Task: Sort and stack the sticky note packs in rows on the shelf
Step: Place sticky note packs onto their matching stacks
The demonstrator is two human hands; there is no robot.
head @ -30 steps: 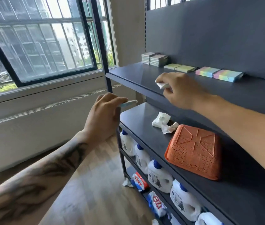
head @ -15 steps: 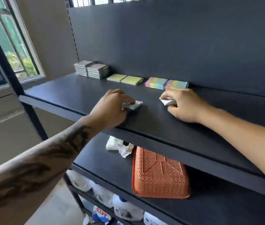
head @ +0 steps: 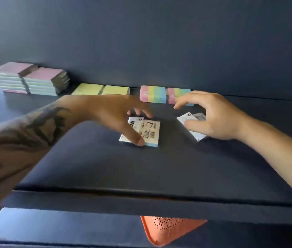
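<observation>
A: Where were the packs?
B: On the shelf (head: 88,167). Left hand (head: 113,113) arched over one sticky note pack (head: 149,133), thumb touching, fingers spread. Right hand (head: 211,119) loosely cupped another pack (head: 193,120), grip apart.

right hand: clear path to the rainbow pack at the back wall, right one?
Probably yes. The right hand hovers over a white-wrapped pack, its forefinger already overlapping the right rainbow pack in the picture. Nothing stands between them on the shelf.
</observation>
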